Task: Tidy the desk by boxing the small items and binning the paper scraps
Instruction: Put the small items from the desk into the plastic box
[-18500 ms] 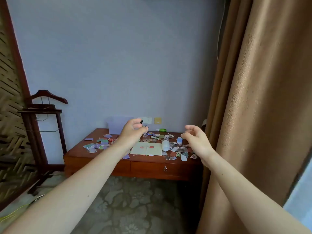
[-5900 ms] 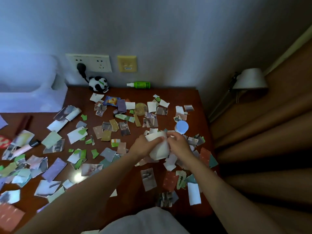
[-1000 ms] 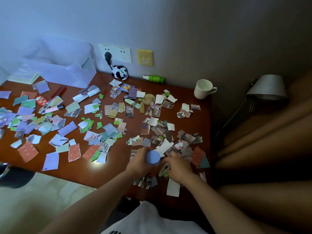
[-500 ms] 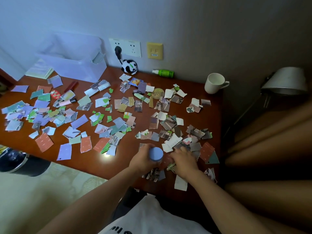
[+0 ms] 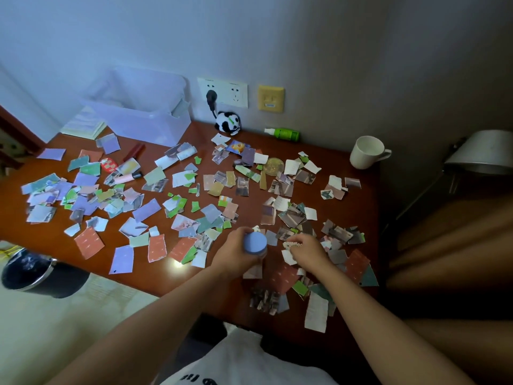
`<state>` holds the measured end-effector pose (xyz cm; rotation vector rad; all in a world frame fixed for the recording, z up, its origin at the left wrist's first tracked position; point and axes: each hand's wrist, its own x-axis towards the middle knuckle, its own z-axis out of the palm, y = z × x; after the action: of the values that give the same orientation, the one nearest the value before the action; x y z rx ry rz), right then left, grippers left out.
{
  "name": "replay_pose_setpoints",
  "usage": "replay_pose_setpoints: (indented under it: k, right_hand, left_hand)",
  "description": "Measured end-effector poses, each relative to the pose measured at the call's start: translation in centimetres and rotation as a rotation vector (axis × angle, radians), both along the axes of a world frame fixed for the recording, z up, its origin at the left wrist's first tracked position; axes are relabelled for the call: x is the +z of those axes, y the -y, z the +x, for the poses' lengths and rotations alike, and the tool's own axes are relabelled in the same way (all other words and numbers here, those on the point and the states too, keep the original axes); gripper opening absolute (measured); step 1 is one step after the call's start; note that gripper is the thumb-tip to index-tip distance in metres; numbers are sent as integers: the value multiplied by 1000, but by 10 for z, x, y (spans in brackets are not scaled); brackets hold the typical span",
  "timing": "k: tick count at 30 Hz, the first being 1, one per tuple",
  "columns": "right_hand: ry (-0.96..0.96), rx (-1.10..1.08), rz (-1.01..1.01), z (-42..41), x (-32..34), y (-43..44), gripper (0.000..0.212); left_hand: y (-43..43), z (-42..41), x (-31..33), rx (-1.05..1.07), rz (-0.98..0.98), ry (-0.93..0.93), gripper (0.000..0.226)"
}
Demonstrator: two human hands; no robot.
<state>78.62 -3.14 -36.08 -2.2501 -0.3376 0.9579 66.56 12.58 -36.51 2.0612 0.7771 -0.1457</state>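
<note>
**Desk under scraps: two small items in hand, box well apart**

Desk [image 5: 172, 273] stands against a pale wall, with paper scraps [image 5: 155, 247] strewn from edge to edge. Near the front edge, right of middle, the left grip [image 5: 236, 258] is curled round a small blue-lidded jar [image 5: 254, 243]. The right grip [image 5: 308, 251] pinches a pale beaded string [image 5: 291, 244] just above the litter. Clear box [image 5: 144, 118] sits at the far left corner, well apart from both. Dark bin [image 5: 63, 284] is on the floor off the front left edge.

Risks, as judged:
- The beaded string may snag a scrap and drag it into the box.
- Both forearms lie over the front-edge scraps. A reach toward the far left corner could sweep some to the floor, missing the bin.
- Some small items lie half under paper, such as the pink tube [image 5: 126, 177] and gold disc [image 5: 273, 165]. They could be scooped out with the scraps.

Writing: none legible.
- Dark letters on the white shirt [image 5: 249, 365] are cut off at the bottom of the view.
- Print on the scraps is too small to read.
- The green bottle [image 5: 283, 133] label is unreadable.
</note>
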Motion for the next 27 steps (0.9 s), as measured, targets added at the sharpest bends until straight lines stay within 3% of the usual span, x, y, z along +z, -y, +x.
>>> replay_pose_setpoints:
  k: [7, 13, 27]
  right_hand:
    - [-27, -251, 181, -9, 19, -85, 18]
    - [24, -377, 223, -29, 31, -183, 14]
    - [87, -468, 411, -13, 94, -432, 15]
  left_hand:
    - [-79, 6, 10, -51, -9, 69, 67]
    - [-190, 9, 17, -138, 4, 133, 67]
    - [-443, 36, 86, -129, 99, 294, 67]
